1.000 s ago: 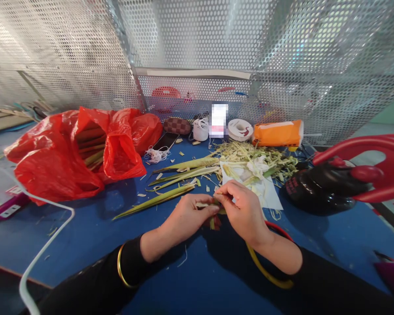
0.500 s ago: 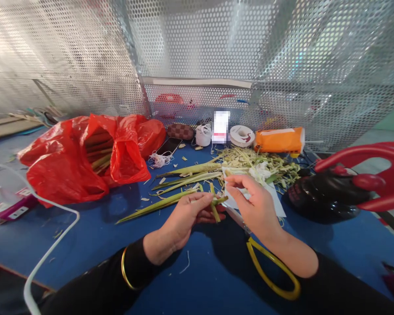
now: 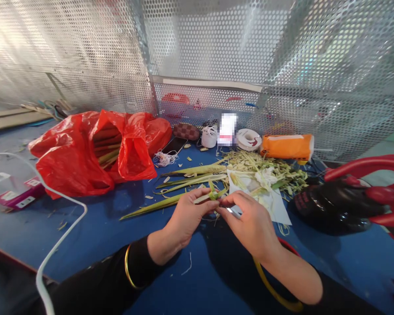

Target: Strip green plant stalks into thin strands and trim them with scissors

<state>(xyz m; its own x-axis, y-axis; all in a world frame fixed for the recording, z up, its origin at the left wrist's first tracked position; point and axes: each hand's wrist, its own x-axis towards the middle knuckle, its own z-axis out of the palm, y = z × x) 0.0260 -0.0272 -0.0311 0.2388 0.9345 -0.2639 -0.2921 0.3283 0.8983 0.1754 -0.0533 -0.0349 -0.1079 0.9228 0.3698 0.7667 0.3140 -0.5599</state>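
My left hand [image 3: 185,217] pinches a small folded strip of green palm leaf [image 3: 212,195] above the blue table [image 3: 95,218]. My right hand [image 3: 249,221] meets it from the right, fingers closed on the same strip, and a bit of metal blade shows by its fingers. The yellow and red loop handles of scissors [image 3: 276,288] show under my right wrist. Long green leaves [image 3: 170,202] lie on the table just beyond my hands.
A red plastic bag [image 3: 85,153] holding more leaves sits at the left. Leaf trimmings [image 3: 265,168] and white paper [image 3: 276,205] lie behind my hands. An orange packet [image 3: 287,146], tape roll [image 3: 248,139], thread spool [image 3: 209,136], phone [image 3: 174,145] and perforated metal wall [image 3: 216,65] stand at the back; a black bag [image 3: 331,205] lies right.
My right hand lifted away to the right, then came back to the strip. The camera view shifted slightly, so everything sits a little lower and to the right.
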